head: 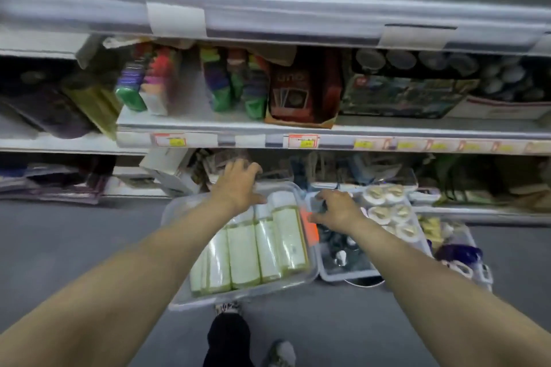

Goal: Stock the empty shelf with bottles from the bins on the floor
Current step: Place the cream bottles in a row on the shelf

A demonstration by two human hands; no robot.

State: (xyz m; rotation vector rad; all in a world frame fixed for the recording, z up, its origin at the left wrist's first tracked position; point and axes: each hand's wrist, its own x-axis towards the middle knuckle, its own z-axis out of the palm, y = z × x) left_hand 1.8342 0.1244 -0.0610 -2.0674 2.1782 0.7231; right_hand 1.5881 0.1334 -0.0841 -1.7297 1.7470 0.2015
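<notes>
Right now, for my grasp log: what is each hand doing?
Left hand: over the clear bin's far rim; grip cannot be told.
Right hand: grips a grey object.

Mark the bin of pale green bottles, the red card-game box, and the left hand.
bin of pale green bottles (180, 289), head view, bare near-left corner.
red card-game box (301, 92), head view, front face.
left hand (238, 185), head view, back of the hand.

One brand word can be read.
"uno" is printed on the red cardboard card-game box (301, 89) on the white middle shelf (208, 125); its price tags (302, 141) are blurred.
</notes>
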